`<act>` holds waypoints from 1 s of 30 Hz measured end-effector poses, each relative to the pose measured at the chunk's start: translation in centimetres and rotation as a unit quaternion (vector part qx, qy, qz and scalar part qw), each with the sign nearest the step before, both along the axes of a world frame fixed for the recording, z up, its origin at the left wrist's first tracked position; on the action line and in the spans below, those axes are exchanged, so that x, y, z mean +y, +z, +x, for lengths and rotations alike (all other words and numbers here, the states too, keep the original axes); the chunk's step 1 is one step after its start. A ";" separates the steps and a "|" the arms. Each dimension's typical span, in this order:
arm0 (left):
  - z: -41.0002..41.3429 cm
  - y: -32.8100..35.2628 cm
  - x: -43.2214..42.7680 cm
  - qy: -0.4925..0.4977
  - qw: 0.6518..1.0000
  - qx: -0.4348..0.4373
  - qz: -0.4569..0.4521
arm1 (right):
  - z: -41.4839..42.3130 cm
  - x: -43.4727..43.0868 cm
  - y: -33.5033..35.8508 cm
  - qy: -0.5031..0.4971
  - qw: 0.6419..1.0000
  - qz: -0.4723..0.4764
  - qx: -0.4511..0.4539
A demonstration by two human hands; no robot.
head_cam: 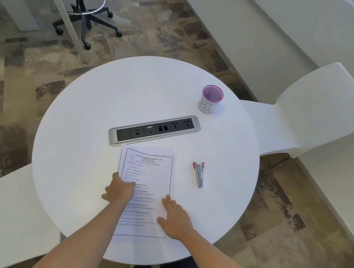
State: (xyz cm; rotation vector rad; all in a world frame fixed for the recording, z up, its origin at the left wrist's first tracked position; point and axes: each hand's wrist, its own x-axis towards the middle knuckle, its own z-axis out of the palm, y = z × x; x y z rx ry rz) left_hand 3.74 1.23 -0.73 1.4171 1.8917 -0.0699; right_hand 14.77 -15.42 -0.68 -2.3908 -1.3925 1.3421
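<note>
Several printed sheets (149,174) lie stacked on the near half of the round white counter (80,123), long side running away from the person. Both hands rest on the lower part of the stack. The left hand (120,190) covers its left edge, and I cannot tell whether its fingers pinch the paper. The right hand (176,218) lies flat with straight fingers on the right edge. A red-tipped stapler (198,174) lies just right of the sheets, apart from them. Beyond their top edge sits a socket panel (154,129), and farther off stands a pink mesh cup (211,99).
</note>
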 end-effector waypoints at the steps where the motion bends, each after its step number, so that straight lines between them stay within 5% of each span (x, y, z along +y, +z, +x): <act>1: 0.1 0.1 0.2 -0.017 1.000 0.004 0.017 | -0.4 -0.1 0.0 0.001 1.000 0.002 0.000; 11: 0.4 1.0 1.4 -0.169 0.974 -0.015 0.149 | -3.4 -1.5 -0.2 0.064 0.997 0.014 0.029; 17: 1.1 0.6 0.5 -0.240 0.938 0.011 0.250 | -2.6 -1.7 -0.1 -0.025 0.996 0.091 -0.001; 24: 2.1 -2.0 -4.5 -0.443 0.885 0.057 0.133 | 1.4 -1.2 -0.4 -0.078 0.983 0.092 -0.135; 30: 2.0 -3.6 -5.9 -0.496 0.862 0.082 0.056 | 4.0 0.0 -0.8 -0.052 0.985 0.058 -0.156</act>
